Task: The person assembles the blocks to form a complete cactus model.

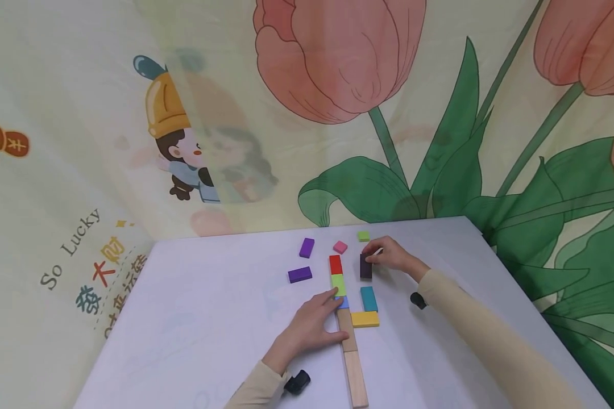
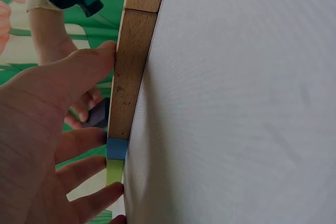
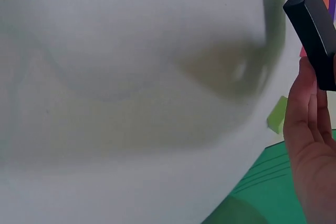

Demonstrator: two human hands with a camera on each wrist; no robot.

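A row of blocks runs up the middle of the table: two wooden blocks (image 1: pixel 357 379), a blue block (image 1: pixel 344 303), a green block (image 1: pixel 338 281) and a red block (image 1: pixel 335 264). Along this row rests my left hand (image 1: pixel 309 322), its fingers spread. The thumb touches the upper wooden block (image 2: pixel 126 77), while fingertips lie by the blue and green blocks. To the right of the row, my right hand (image 1: pixel 395 255) pinches a black block (image 3: pixel 311 30) near its far end. Below that are a teal block (image 1: pixel 369 299) and a yellow block (image 1: pixel 365 320), which lies crosswise against the row.
Two purple blocks, an upper one (image 1: pixel 307 247) and a lower one (image 1: pixel 300 275), lie left of the row. Behind it are a pink block (image 1: pixel 340 247) and a small green block (image 1: pixel 363 236). A tulip-printed cloth (image 1: pixel 225 221) hangs behind the white table (image 1: pixel 210 318).
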